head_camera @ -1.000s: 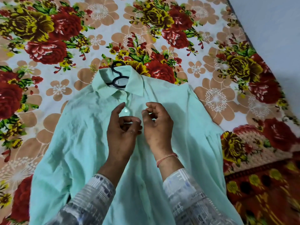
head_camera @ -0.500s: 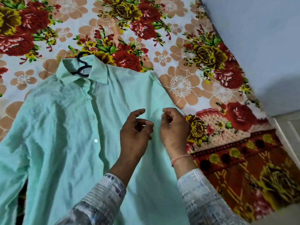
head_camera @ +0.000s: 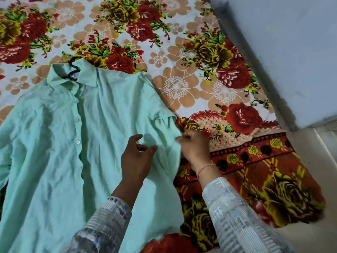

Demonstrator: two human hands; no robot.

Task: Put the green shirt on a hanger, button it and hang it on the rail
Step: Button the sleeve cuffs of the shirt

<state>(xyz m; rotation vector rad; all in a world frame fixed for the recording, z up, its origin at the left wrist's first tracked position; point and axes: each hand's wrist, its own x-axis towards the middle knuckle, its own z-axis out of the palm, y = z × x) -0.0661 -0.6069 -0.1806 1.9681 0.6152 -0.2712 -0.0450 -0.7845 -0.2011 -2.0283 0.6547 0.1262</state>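
Observation:
The mint green shirt (head_camera: 63, 143) lies flat, front up, on the bed, with its placket and a white button (head_camera: 78, 142) showing. A black hanger (head_camera: 72, 74) sits inside the collar, its hook poking out at the top. My left hand (head_camera: 136, 157) hovers over the shirt's right half, fingers curled and apart, holding nothing. My right hand (head_camera: 195, 147) is blurred at the shirt's right sleeve edge with its fingers bunched. Whether it pinches the cloth is unclear. No rail is in view.
A floral bedsheet (head_camera: 175, 84) covers the bed, with a red and yellow blanket (head_camera: 255, 170) at the near right. A pale wall (head_camera: 282, 52) runs along the bed's right side, and a strip of light floor (head_camera: 319, 198) lies beyond.
Both hands have left the button placket and moved right, to the shirt's right side. The left hand's fingers have spread. The view has swung to the right.

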